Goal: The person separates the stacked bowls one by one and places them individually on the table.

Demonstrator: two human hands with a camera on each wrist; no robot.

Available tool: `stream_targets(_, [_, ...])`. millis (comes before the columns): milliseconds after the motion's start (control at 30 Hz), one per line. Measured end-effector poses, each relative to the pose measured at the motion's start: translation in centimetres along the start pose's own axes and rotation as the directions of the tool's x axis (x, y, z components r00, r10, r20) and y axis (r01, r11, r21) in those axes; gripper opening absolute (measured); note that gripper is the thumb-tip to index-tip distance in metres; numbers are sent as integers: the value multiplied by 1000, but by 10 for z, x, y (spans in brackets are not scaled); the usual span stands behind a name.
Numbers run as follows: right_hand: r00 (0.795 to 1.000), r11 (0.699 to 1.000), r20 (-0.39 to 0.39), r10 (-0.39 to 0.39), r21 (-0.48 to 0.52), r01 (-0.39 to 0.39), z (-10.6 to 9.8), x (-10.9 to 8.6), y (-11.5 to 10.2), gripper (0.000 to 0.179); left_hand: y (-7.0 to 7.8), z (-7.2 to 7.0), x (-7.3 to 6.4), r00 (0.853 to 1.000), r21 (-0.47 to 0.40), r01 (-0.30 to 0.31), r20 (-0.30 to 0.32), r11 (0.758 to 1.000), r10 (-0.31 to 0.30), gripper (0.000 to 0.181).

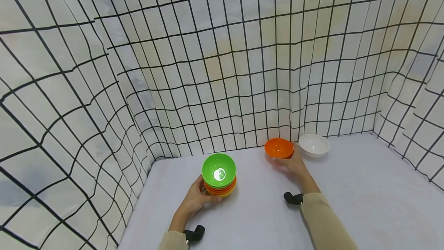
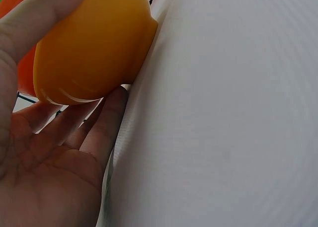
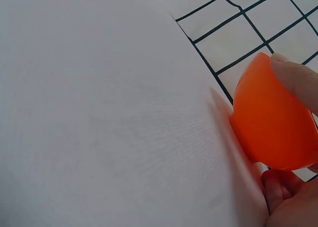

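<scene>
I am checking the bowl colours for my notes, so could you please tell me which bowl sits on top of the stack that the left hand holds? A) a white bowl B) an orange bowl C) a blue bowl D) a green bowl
D: in the head view the green bowl tops the stack gripped by the left hand.

Stack of bowls [image 1: 220, 180] stands on the table [image 1: 364, 203], left of centre, near the back-left corner. Left hand [image 1: 197, 200] sits against the stack's near-left side, fingers under its lowest bowl [image 2: 94, 48]. Single bowl [image 1: 279, 148] lies to the right of the stack and farther back, close to the gridded backdrop [image 1: 222, 68]. Right hand [image 1: 295, 163] holds it from the near-right side, thumb [image 3: 298, 78] on the rim. Another bowl [image 1: 313, 144] rests just right of that one, near the backdrop. Backdrop walls the table at rear, left and right.
</scene>
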State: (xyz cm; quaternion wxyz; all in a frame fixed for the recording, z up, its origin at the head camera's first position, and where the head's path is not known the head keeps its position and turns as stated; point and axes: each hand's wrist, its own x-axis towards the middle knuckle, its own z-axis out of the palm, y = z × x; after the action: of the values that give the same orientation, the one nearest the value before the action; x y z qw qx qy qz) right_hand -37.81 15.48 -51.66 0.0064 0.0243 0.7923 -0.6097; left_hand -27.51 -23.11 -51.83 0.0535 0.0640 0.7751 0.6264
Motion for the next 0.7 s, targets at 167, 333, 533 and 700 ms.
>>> stream_targets(167, [1000,1000,-12,25,12,-25,-1,-3,1,119,0,0,0,1000,-6,-3,2,1000,3,102])
stream_targets(333, [999,999,-20,42,32,-41,-3,-6,2,117,0,0,0,1000,-4,1,4,1000,-1,102])
stream_targets(533, [1000,999,-16,22,39,-22,-4,-9,1,114,1,0,-1,1000,1,-3,2,1000,3,101])
stream_targets(700, [999,999,-37,2,33,-1,-4,-11,-4,112,2,0,-1,1000,5,-4,1,1000,4,100])
